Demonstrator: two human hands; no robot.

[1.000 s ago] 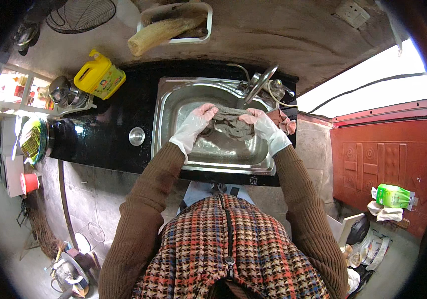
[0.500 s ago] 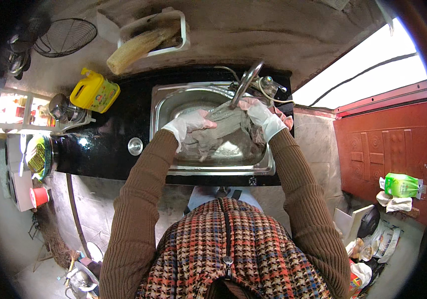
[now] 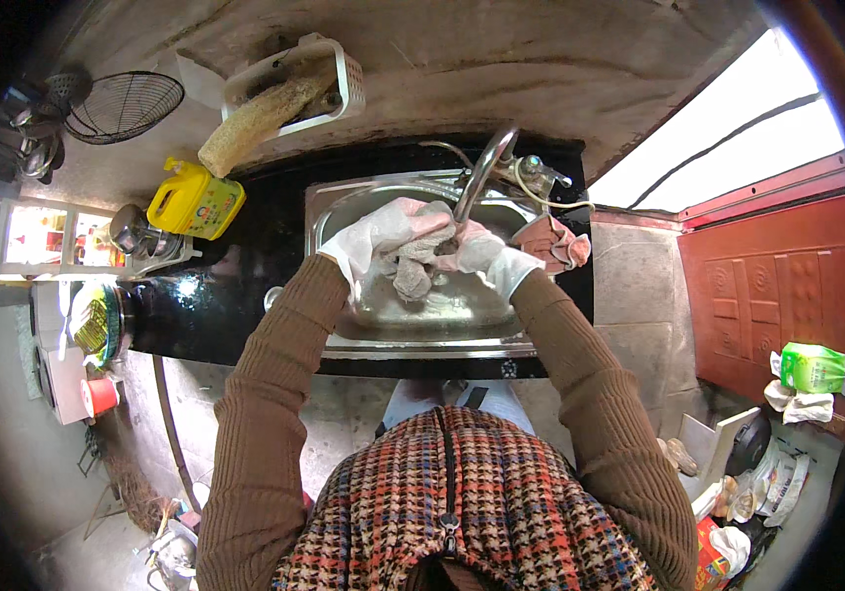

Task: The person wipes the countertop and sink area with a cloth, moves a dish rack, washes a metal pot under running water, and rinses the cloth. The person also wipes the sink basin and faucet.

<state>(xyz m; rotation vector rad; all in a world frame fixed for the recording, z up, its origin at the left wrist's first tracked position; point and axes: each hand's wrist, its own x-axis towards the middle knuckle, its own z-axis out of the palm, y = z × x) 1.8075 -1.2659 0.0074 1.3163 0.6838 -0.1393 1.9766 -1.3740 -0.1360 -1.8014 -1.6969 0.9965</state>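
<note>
A wet grey cloth (image 3: 412, 276) is bunched up between my hands over the steel sink (image 3: 422, 349). My left hand (image 3: 375, 232), in a thin whitish glove, grips it from the left with fingers closed over its top. My right hand (image 3: 483, 254), gloved the same way, clasps its right side just under the spout of the curved faucet (image 3: 486, 177). The cloth's lower end hangs down toward the basin floor. A pinkish-brown cloth (image 3: 552, 243) lies over the sink's right edge, beside my right wrist.
A yellow jug (image 3: 196, 200) stands on the black counter (image 3: 235, 286) to the left, near a dish rack with metal bowls (image 3: 136, 229). Above, a white wall basket (image 3: 348, 84) holds a loofah (image 3: 265, 116). A wire strainer (image 3: 127, 106) hangs at the upper left.
The grey cloth was spread out between my hands and is now gathered into a bunch. My hands have come closer together, the left one moving right and up.
</note>
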